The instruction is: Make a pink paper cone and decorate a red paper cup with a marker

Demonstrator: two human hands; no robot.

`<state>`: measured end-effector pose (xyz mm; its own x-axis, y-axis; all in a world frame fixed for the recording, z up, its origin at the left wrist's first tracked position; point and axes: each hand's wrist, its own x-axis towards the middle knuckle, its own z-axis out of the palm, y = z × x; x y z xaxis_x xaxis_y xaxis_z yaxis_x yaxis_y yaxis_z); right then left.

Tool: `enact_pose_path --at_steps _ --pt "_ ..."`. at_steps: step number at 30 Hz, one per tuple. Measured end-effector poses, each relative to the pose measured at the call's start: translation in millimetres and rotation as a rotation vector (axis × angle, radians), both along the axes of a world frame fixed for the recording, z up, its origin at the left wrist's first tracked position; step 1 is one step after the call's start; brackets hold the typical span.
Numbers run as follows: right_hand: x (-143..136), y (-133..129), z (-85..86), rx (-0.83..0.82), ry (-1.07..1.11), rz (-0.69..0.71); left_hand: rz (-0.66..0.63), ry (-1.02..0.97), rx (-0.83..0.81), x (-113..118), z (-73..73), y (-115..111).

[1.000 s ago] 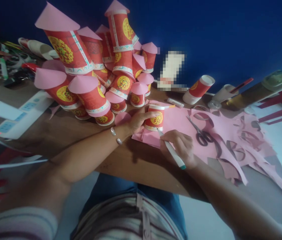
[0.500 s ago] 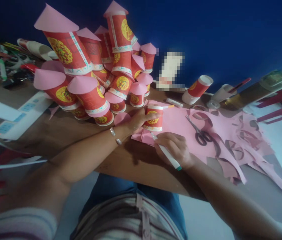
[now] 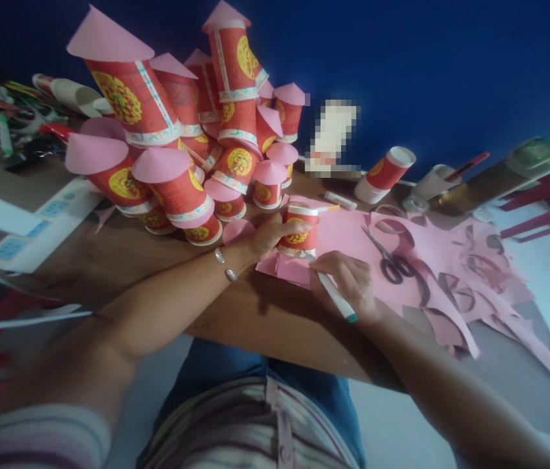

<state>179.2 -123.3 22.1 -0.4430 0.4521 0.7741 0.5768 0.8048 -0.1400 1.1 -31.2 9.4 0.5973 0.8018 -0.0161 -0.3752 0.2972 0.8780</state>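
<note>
Head view, left hand (image 3: 269, 238): wrapped round the cup (image 3: 304, 241), over pink paper (image 3: 345, 240).
Right hand (image 3: 347, 279): pinching a marker (image 3: 336, 298).
Marker tip (image 3: 312, 258): shifted rightward along the cup's base; marking there seems under way.

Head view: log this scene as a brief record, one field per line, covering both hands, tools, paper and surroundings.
Left hand: gripping a red cylinder, thumb across its front
Right hand: holding a white marker, green end toward the wearer
Marker tip: near the cylinder's base; contact unclear
Tool lying by: scissors, on pink paper
Right side: pink offcuts
Left side: pink-capped red cylinders, piled; white power strip
</note>
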Motion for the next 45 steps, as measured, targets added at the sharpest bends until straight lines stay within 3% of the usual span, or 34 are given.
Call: enact_pose_path --at_steps 25,45 --pt "-0.5 0.3 -0.3 -0.015 -0.034 -0.043 -0.028 0.004 -0.02 -0.5 -3.4 0.3" --pt "-2.0 -1.9 1.2 -0.004 -0.025 -0.02 0.034 -0.003 0.006 1.2 -0.8 -0.9"
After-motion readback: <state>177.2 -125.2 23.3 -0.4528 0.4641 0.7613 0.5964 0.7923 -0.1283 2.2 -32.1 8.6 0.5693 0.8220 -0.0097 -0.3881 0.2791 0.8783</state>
